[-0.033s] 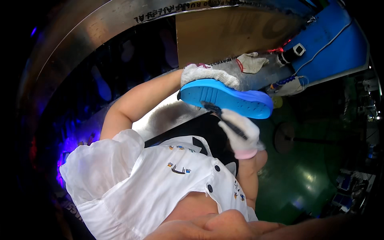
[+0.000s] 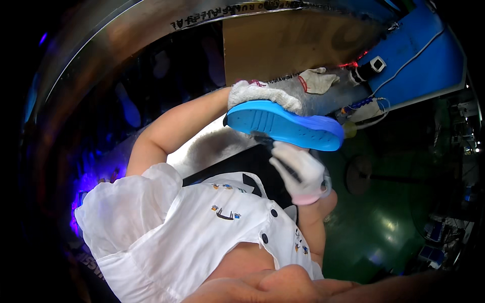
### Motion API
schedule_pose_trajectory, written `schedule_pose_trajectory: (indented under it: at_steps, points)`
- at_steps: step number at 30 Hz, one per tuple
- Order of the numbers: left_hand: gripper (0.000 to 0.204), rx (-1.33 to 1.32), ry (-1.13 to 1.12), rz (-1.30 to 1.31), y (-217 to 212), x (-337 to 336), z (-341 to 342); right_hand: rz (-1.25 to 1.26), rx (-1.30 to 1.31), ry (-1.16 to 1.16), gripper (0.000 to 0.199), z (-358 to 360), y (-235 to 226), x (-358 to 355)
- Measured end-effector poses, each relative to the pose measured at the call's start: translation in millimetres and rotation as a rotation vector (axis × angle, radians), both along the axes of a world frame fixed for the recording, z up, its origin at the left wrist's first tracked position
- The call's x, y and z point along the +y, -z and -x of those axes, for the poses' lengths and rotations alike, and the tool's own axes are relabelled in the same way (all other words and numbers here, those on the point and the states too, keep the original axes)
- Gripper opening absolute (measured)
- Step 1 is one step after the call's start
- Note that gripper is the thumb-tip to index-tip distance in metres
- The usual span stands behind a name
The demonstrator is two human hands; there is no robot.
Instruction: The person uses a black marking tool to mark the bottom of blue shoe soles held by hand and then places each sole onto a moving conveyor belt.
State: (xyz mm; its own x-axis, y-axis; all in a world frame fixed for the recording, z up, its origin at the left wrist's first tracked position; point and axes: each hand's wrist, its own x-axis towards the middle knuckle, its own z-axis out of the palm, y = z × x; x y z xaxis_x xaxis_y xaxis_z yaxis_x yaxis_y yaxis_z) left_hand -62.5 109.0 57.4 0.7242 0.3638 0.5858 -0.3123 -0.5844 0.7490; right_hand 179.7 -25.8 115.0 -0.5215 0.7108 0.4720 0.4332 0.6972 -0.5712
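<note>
My left hand point(image 2: 265, 95), in a white knit glove, grips a bright blue shoe sole point(image 2: 280, 125) from its far side. The sole is tilted with its grooved and dotted face toward me, shading to violet at the right end. Most of my left fingers are hidden behind it. Just below the sole, my right hand point(image 2: 298, 169), also in a white glove with a pink cuff, is blurred by motion. Its fingers close round a slim dark brush-like tool point(image 2: 261, 136), whose tip lies by the sole's lower edge, partly hidden.
Beyond the sole, a spare white glove point(image 2: 319, 81) with a red edge lies on a plastic-covered surface. A brown cardboard sheet point(image 2: 283, 45) and a blue panel point(image 2: 414, 55) with a white cable point(image 2: 411, 58) are behind. Dark soles point(image 2: 128, 105) sit at left; a round stand point(image 2: 358, 174) is at right.
My right hand has shifted slightly down and left, and less of the dark tool shows. The left hand and the sole have hardly moved.
</note>
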Motion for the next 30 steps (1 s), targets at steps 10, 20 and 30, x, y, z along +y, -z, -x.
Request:
schedule_pose_trajectory:
  at_steps: [10, 20, 30]
  points:
    - [0.086, 0.003, -0.016, 0.027, 1.0, 0.3, 8.2, -0.14, -0.143, -0.006, 0.022, 5.1, -14.7, -13.7]
    - [0.072, -0.047, 0.004, 0.192, -13.5, -7.7, 13.9, -0.088, 0.088, -0.075, 0.023, 9.8, -5.8, -0.3]
    - [0.056, 0.041, -0.035, 0.28, -5.6, -9.5, 19.8, -0.181, 0.13, 0.036, 0.03, -0.7, -10.6, 7.6]
